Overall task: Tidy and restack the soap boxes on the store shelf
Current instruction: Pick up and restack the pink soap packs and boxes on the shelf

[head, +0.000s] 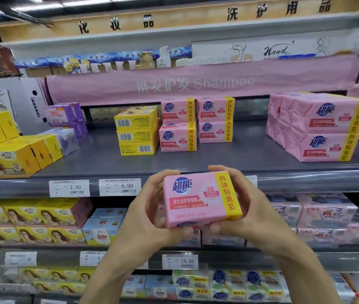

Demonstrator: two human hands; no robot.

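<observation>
A pink soap box (pixel 198 198) with a yellow band down its right side is held in front of the grey shelf's front edge (pixel 294 178). My left hand (pixel 147 207) grips its left end and my right hand (pixel 248 207) grips its right end, fingers curled behind it. On the shelf behind stand two stacks of the same pink boxes, one at the left (pixel 177 125) and one to its right (pixel 215 119), each two high. A larger stack of pink packs (pixel 318 128) sits at the right.
Three yellow boxes (pixel 136 133) are stacked left of the pink ones. Purple packs (pixel 68 119) and yellow packs (pixel 11 154) fill the shelf's left end. Price tags (pixel 119 186) line the shelf lip. Lower shelves (pixel 130 253) hold several more soap packs.
</observation>
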